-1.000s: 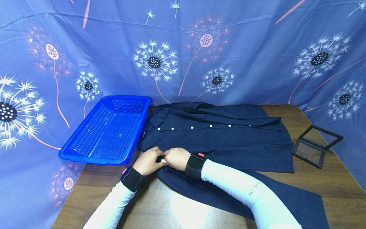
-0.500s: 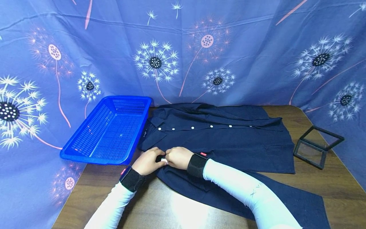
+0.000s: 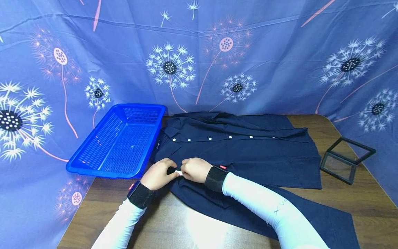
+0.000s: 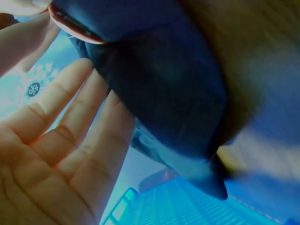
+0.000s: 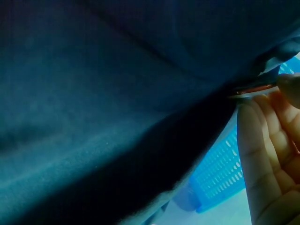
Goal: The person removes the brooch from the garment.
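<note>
Small change only: versus half a second ago, left hand (image 3: 157, 174) and right hand (image 3: 196, 169) sit a touch higher, with a slightly wider gap between their fingertips. Disc (image 3: 178, 172) is in that gap, white side showing in the head view, at the near side of shirt (image 3: 242, 152), toward the end by basket (image 3: 105, 173). Shirt lies as it did, spread on table (image 3: 93, 214), buttons (image 3: 210, 138) running along it. Basket and frame (image 3: 341, 157) haven't moved either; the slight shift of everything looks like head motion.

Grip: right thumb and fingertips are drawn in to a pinch on the disc. Left thumb and index look pinched on its other side, remaining left fingers fairly straight against the cloth. Both wrist views show the disc edge-on with a reddish rim, one end up against the navy fabric.

Hedge: wrist views are dark and blurred, so I can't tell if the disc is fastened to the shirt or just held against it.

My read on what it means: fine finger work on disc and cloth is mid-way. Neither hand has let go, and nothing shows the disc sitting on its own.
</note>
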`<action>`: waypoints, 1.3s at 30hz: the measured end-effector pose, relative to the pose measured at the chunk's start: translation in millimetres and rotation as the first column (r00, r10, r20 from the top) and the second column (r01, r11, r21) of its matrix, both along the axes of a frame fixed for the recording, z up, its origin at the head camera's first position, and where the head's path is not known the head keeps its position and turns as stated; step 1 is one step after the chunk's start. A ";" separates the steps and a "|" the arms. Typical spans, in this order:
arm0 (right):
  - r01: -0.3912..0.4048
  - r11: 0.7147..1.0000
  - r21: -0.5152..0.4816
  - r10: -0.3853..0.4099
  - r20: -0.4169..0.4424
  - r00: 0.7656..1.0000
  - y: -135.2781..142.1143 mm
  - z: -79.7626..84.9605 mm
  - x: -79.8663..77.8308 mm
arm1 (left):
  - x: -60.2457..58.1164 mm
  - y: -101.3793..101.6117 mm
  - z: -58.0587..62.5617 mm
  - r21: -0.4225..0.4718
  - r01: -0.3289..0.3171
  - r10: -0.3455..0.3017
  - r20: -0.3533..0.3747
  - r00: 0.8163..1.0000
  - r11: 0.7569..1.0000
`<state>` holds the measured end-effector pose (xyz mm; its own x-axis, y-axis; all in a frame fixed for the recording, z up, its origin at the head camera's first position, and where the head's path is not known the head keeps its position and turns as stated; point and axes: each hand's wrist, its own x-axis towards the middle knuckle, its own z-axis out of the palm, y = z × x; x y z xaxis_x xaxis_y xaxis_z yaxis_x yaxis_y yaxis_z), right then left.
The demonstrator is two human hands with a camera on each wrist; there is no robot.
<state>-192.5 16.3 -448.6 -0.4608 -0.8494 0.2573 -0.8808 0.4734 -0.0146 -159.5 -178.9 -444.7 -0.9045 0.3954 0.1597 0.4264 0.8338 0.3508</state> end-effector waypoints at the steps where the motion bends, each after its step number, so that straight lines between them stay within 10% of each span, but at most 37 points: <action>1: 0.001 1.000 -0.005 -0.001 0.002 1.000 0.4 -0.3 -0.4 | 0.1 -0.5 0.7 0.005 -0.005 0.005 -0.002 1.000 1.000; 39: 0.122 0.982 -0.144 -0.103 0.132 0.986 5.2 7.4 -2.5 | 1.2 4.2 1.0 -0.020 -0.001 -0.003 -0.193 0.981 1.000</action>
<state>-195.0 21.5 -441.2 -0.5871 -0.7462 0.3138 -0.8091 0.5532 -0.1983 -158.3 -174.8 -443.8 -0.8571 0.4012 0.3230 0.4853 0.8392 0.2454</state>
